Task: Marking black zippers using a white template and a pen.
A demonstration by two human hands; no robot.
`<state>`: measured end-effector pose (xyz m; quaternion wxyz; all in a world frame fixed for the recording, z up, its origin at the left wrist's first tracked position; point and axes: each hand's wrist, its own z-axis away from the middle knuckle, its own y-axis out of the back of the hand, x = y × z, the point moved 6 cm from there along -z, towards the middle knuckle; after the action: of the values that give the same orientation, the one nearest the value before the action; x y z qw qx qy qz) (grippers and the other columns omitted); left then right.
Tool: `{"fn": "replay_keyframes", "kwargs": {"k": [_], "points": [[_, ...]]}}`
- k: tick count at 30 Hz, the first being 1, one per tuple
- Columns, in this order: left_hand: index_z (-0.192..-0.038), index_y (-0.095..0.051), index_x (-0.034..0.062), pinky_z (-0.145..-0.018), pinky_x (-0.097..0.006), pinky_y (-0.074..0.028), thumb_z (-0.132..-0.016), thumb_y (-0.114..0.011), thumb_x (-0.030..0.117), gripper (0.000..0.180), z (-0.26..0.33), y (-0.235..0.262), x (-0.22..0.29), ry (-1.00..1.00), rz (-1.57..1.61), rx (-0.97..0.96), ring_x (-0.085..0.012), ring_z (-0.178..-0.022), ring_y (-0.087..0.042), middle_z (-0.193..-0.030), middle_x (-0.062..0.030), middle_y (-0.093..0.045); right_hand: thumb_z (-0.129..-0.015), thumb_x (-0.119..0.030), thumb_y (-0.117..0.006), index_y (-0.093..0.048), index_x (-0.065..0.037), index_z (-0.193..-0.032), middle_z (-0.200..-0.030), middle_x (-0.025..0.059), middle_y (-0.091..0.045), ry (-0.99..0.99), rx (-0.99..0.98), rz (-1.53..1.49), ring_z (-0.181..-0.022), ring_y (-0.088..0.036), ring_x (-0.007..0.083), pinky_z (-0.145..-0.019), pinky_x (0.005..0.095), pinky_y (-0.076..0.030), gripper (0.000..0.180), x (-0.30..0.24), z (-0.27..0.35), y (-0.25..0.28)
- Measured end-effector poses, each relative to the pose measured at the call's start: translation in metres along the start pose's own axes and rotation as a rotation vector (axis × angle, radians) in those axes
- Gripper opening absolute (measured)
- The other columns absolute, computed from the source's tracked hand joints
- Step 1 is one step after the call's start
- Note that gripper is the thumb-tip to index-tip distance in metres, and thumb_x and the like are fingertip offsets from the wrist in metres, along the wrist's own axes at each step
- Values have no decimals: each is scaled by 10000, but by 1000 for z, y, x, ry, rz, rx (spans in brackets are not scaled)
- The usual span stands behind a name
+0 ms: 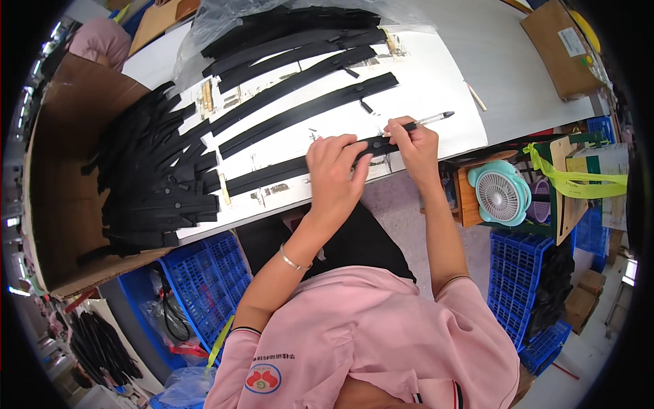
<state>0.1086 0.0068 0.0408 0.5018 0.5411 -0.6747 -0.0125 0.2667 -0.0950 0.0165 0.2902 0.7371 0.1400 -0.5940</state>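
A black zipper [262, 177] lies along the near edge of the white board [436, 82]. My left hand [334, 174] is bent over it, with thumb and fingertips at the strip towards its right end. My right hand [417, 151] grips a clear-barrelled pen [430, 119] between thumb and fingers, beside that right end. The pen's barrel points up to the right, and the fingers hide its other end. Farther back another black zipper [306, 112] lies flat, its pull [366, 105] hanging off to the near side. More black strips [293, 51] lie in rows beyond.
At the left, a pile of black strips [163, 191] spills over an open cardboard box [68, 129]. Clear plastic [231, 27] covers the back rows. A turquoise fan [501, 193] stands at the right, above a blue crate [514, 279]. Another blue crate [204, 279] sits below the table.
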Motion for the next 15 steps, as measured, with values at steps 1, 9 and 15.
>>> {"fn": "replay_keyframes", "kwargs": {"k": [1,9,15], "points": [[-1035,-745,64,-1083,-455,-374,-853,-769,122,193,-4,-9,1,-4,1,-3,-279,-1094,-598,-1111,-75,-679,-999,-143,-650,-750,6,-933,-781,19,-706,0,5,-1,-690,-589,59,-618,222,-447,191,1,-1,1],[-983,-736,57,-1020,-424,-385,-815,-776,121,185,-12,-29,2,0,-40,-39,-278,-1073,-591,-1084,-67,-676,-961,-166,-701,-753,30,-909,-639,45,-666,71,17,72,-572,-560,62,-521,251,-432,210,-2,-2,-1],[-966,-733,61,-1015,-421,-384,-807,-780,116,175,-13,-30,3,27,-37,-41,-278,-1078,-587,-1088,-67,-676,-953,-155,-707,-746,27,-869,-624,54,-665,146,15,159,-557,-563,68,-506,270,-429,205,2,-2,-2]]}}
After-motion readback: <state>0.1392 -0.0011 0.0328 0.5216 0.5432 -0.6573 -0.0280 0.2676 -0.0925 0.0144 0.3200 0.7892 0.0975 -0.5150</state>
